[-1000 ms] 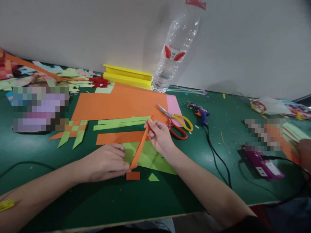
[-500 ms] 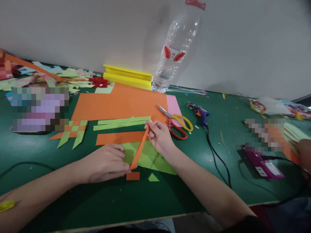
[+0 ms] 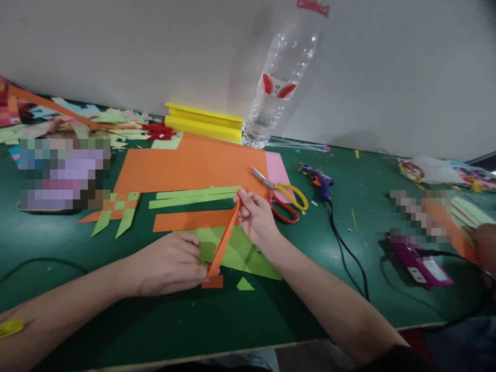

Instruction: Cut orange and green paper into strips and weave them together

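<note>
Leftward first: the left hand (image 3: 166,266), lower left of frame centre, pinches the lower end of an orange paper strip (image 3: 224,243). The strip, apparently doubled, runs between both hands near centre; its long axis slants from lower left to upper right, over a green sheet (image 3: 248,256). The right hand (image 3: 256,214) clamps the upper end, so neither is nearer. Just beside, rightward: scissors (image 3: 272,184).

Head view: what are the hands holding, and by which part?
An orange paper strip: the right hand pinches its far end, the left hand its near end.
</note>
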### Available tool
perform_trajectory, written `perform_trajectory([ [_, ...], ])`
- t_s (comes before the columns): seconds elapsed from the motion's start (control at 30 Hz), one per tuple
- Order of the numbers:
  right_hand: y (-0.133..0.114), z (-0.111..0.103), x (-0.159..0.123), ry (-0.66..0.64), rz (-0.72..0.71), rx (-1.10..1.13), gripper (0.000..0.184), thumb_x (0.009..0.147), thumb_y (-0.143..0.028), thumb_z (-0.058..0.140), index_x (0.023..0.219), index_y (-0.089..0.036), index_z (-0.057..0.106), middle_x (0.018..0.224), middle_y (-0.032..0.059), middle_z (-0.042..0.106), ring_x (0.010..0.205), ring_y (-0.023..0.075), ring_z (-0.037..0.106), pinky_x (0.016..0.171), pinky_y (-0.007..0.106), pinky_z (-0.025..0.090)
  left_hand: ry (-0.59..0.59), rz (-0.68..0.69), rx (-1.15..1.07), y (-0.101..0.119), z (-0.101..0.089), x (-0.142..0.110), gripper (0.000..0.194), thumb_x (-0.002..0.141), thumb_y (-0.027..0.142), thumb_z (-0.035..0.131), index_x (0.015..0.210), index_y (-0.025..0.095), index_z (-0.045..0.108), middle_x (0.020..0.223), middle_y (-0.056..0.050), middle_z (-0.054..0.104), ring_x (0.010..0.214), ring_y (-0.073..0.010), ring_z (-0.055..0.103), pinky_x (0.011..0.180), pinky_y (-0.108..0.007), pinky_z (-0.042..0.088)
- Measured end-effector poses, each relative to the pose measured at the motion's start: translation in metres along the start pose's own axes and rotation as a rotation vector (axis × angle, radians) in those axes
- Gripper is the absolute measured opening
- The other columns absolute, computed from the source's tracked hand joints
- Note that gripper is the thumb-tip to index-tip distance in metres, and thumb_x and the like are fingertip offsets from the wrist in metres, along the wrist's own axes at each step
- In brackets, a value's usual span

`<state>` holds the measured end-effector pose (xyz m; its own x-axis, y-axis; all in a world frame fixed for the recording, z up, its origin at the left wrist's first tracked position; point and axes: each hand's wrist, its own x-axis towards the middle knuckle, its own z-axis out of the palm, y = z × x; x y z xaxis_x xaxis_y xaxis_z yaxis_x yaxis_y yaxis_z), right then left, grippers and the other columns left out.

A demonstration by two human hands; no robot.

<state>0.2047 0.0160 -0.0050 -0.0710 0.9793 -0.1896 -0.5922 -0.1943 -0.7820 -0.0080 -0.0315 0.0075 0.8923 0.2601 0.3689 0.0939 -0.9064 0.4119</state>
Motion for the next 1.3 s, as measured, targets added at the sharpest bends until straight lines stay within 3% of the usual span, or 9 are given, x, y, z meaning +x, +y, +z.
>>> perform_trajectory([
  [0.83,0.0007,-0.0011,0.0015,-0.019,-0.022,0.004,0.019,0.066,-0.034,0.080,0.073,-0.018,0.073,0.066,-0.0014,0.069,0.042,0.0007,0.036,0.041,0.015,0.039,0.034,0.034,0.035,0.0025,-0.0012,0.0013,0.026,0.097,0.014,0.038,0.078,0.019,0.054,0.059,0.002,0.054,0.054,-0.0142,0.046,0.072,-0.031,0.044],
  [1.3,0.0017,-0.0017,0.0013,0.023,-0.033,-0.043,0.021,0.069,-0.036,0.077,0.062,-0.020,0.065,0.064,-0.0035,0.062,0.043,0.0018,0.035,0.044,0.018,0.040,0.034,0.022,0.038,0.0025,-0.0016,0.0024,0.024,0.095,0.013,0.040,0.077,0.020,0.054,0.058,0.002,0.055,0.053,-0.0143,0.049,0.071,-0.030,0.045],
])
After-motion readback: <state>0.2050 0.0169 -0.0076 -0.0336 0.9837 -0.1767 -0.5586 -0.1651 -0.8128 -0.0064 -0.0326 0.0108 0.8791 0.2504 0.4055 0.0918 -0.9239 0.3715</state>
